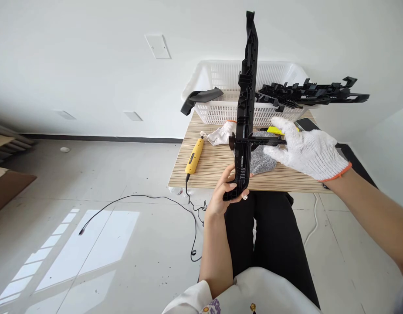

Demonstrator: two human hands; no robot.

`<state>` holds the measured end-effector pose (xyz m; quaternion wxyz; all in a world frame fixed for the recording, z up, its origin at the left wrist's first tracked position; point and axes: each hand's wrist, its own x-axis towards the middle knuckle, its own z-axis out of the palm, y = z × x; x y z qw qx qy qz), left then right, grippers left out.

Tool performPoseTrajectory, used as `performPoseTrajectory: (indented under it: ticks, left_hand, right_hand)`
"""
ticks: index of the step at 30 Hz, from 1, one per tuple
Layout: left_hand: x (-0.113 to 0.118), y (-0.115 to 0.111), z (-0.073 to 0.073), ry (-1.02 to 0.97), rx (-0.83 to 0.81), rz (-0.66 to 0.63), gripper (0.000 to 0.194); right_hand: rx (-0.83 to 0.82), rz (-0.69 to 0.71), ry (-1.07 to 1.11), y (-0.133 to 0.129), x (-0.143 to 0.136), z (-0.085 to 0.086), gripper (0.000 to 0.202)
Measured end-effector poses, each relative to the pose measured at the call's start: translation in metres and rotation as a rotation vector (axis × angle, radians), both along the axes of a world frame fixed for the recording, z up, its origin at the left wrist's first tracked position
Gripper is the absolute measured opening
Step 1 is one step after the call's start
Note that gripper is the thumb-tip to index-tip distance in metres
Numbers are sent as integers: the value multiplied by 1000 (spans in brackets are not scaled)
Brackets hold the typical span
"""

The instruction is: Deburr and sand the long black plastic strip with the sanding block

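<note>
My bare left hand grips the lower end of a long black plastic trim piece, which stands nearly upright above the table's front edge. The trim's inner side, with ribs and clips, faces me. My right hand, in a white knit glove with an orange cuff, holds a black caliper. The caliper lies level across the lower part of the trim, one jaw on each side of it. Its scale is too small to read, and its far end is hidden by the glove.
Behind stands a white plastic basket with several black trim pieces and a single one at its left. On the wooden table lie a yellow corded tool, a white glove, a grey cloth and a phone.
</note>
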<state>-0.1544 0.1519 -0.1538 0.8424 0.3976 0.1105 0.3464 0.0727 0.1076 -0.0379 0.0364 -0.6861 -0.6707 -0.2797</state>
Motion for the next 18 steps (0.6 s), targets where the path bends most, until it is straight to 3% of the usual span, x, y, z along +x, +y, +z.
performPoseTrajectory:
  ticks: [7,12,18]
  left_hand:
    - [1,0,1,26,25,50,52]
    - [2,-1,3,92,79,108,44]
    - [0,-4,5,214,24,155,26]
  right_hand:
    - [170,118,-97,-11,2,-16,60]
    - [144,178,-210,-17,-5,-25,55]
    - [114,216,-282,-17,-5,-20,45]
